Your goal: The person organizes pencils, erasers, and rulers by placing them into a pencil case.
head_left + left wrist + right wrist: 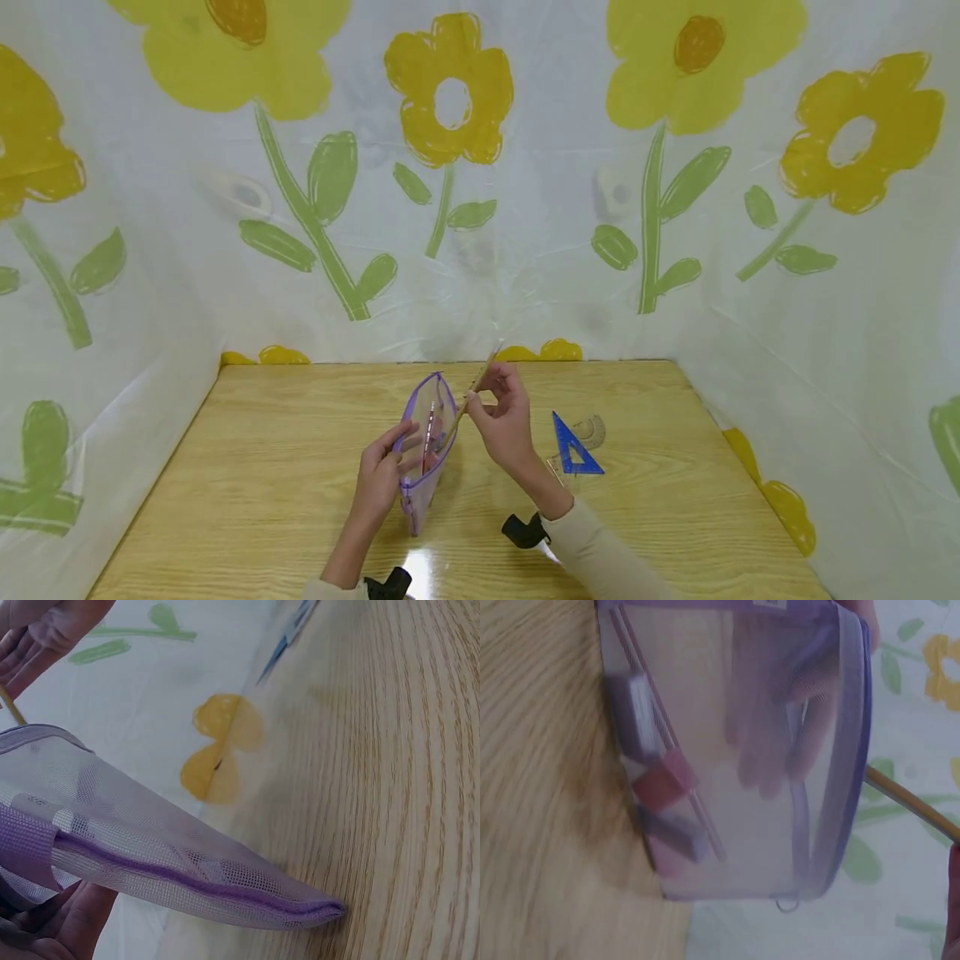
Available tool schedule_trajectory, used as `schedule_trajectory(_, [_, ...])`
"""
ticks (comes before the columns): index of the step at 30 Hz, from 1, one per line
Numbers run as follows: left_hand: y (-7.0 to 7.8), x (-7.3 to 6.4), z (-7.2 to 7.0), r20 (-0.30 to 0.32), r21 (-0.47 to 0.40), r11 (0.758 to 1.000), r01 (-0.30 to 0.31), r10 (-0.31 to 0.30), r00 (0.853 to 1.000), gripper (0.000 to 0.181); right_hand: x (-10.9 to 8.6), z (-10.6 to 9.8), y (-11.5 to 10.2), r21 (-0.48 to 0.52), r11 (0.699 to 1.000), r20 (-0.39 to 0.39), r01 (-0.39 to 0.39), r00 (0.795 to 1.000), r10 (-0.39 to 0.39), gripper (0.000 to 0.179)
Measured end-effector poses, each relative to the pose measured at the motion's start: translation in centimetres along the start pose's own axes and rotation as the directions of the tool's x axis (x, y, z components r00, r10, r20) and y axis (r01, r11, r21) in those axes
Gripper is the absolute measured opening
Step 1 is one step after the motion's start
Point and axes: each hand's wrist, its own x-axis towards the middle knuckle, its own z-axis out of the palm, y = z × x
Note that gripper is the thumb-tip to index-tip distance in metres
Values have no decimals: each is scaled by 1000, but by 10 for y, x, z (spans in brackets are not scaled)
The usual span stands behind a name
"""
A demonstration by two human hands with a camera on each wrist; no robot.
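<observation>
My left hand grips the side of a purple-edged mesh pencil case, held upright with its zip mouth spread apart. With finger and thumb, my right hand pinches a yellowish pencil. The pencil slants down into the mouth, its upper end sticking out past the fingers. Through the mesh in the right wrist view show a thin red-striped pencil, a red block and several greyish and pink small blocks at the bottom. Left-hand fingers show blurred behind the mesh.
To the right of my right hand, a blue set square lies on the wooden table, overlapping a clear protractor and a clear ruler. A flower-printed white cloth surrounds the table's back and sides.
</observation>
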Motion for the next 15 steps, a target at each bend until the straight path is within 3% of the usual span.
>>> schedule_trajectory(5, [-1,1,0,-4,5,1000,-12,12,1000,55,-11,17,7,3,999,44,-53,998,53,30])
schedule_trajectory(10, [-1,1,-1,-9,3,1000,-11,11,1000,56,-23,28,13,-9,987,124,-160,979,160,35])
schedule_trajectory(15, [-1,2,-1,-10,10,1000,-11,11,1000,55,-27,31,15,-47,977,159,-207,964,212,35])
